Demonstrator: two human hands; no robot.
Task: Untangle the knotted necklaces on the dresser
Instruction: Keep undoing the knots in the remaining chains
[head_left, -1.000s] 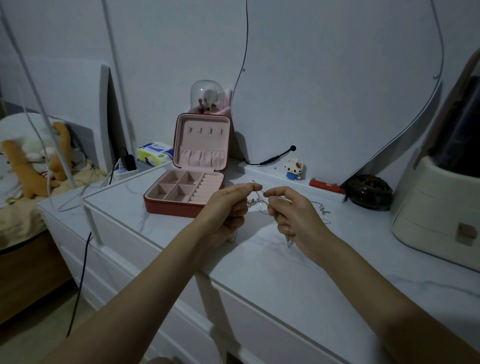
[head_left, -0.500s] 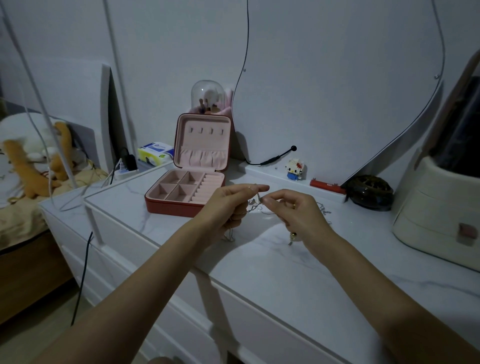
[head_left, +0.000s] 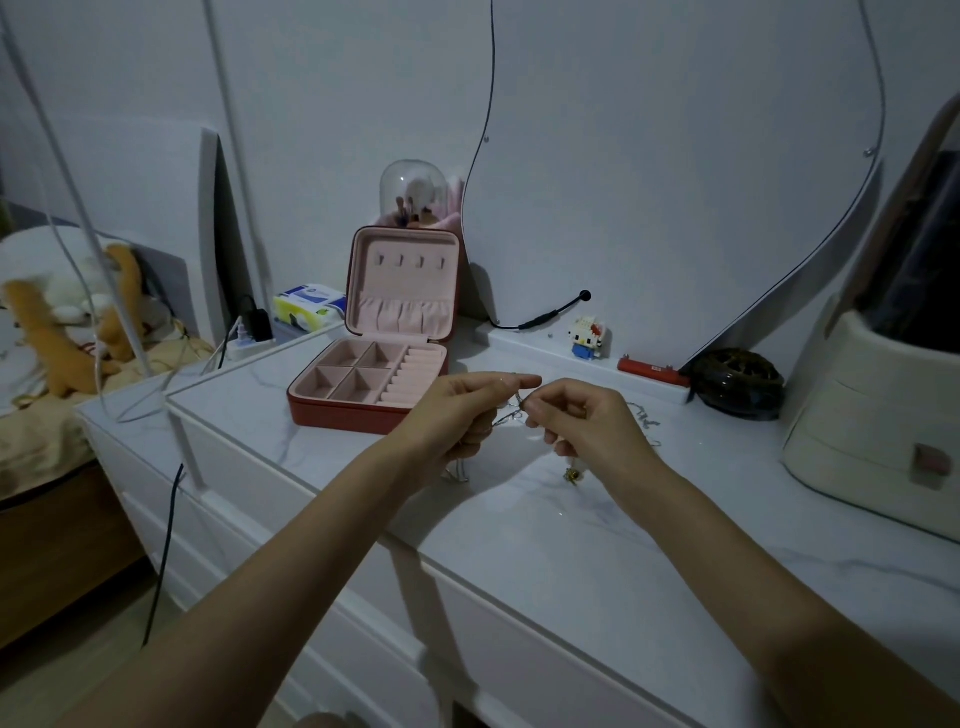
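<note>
Above the marble top of the dresser (head_left: 597, 545), just in front of the open jewellery box (head_left: 371, 387), the knot of necklaces (head_left: 511, 413) hangs between both hands. The left hand (head_left: 470, 415) has thumb and forefinger pinched on the fine chain, its other fingers curled under. The right hand (head_left: 582, 423) pinches the same tangle from the other side, fingertips almost touching the left's. A small gold pendant (head_left: 571, 474) dangles under the right hand, close to the surface, and a loose loop (head_left: 460, 474) trails below the left wrist. More chain (head_left: 647, 418) lies on the dresser behind the right hand.

The danger now is pulling the two pinches apart: I'd judge that would cinch the knot tighter, or snap a link on chain this thin. The swinging pendant could also catch a strand and add a fresh snag. Light is dim and the links are barely visible, so picking the wrong strand is likely.

Against the frame from a second ago, the hands have drawn closer together and the left forefinger is stretched out further over the knot. The pendant, then tucked tight under the right hand, now hangs lower and clear. Box, little toy figure (head_left: 587, 338) and dark bowl (head_left: 737, 382) have not moved.
</note>
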